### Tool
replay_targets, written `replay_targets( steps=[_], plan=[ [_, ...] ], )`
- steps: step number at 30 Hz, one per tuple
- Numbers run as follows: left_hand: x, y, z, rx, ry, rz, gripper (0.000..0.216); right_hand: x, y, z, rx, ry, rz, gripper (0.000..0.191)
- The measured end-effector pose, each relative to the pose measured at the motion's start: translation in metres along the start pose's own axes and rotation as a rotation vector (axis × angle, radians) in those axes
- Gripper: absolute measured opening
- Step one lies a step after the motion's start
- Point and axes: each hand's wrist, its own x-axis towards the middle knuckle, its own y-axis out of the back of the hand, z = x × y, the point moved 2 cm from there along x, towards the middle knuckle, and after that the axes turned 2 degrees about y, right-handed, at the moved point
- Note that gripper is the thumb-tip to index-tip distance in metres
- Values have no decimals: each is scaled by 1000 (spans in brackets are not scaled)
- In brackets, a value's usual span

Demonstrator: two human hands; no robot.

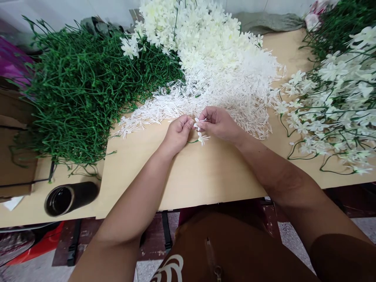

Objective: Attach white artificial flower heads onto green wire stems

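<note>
Over the middle of the table (188, 176), my left hand (179, 131) pinches a green artificial stem, most of it hidden in the fingers. A white flower on this stem (202, 138) hangs just below my fingertips, with thin white stamens poking out. My right hand (217, 122) meets the left and pinches a second small white flower (197, 124) between thumb and forefinger. Right behind both hands spreads a heap of thin white stamen pieces (235, 102). A big pile of loose white petal flowers (205, 35) rises beyond it.
Green plastic stems (85, 82) are heaped at the left. Assembled white flowers on stems (335, 98) cover the right side. Near the front left edge stands a dark cup (73, 197), beside a cardboard box (17, 145). A tiled wall (111, 8) closes off the back.
</note>
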Motion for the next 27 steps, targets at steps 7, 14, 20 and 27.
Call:
replay_targets(
  steps=[7, 14, 20, 27],
  plan=[
    [0, -1, 2, 26, -15, 26, 35, -1, -3, -4, 108, -88, 21, 51],
    [1, -1, 2, 64, 8, 18, 31, -1, -2, -3, 106, -60, -42, 48],
    [1, -1, 3, 28, -23, -13, 34, 1, -3, -1, 80, -46, -31, 49],
    [1, -4, 3, -15, -2, 9, 32, 4, -2, 2, 22, -20, 24, 49]
  ],
)
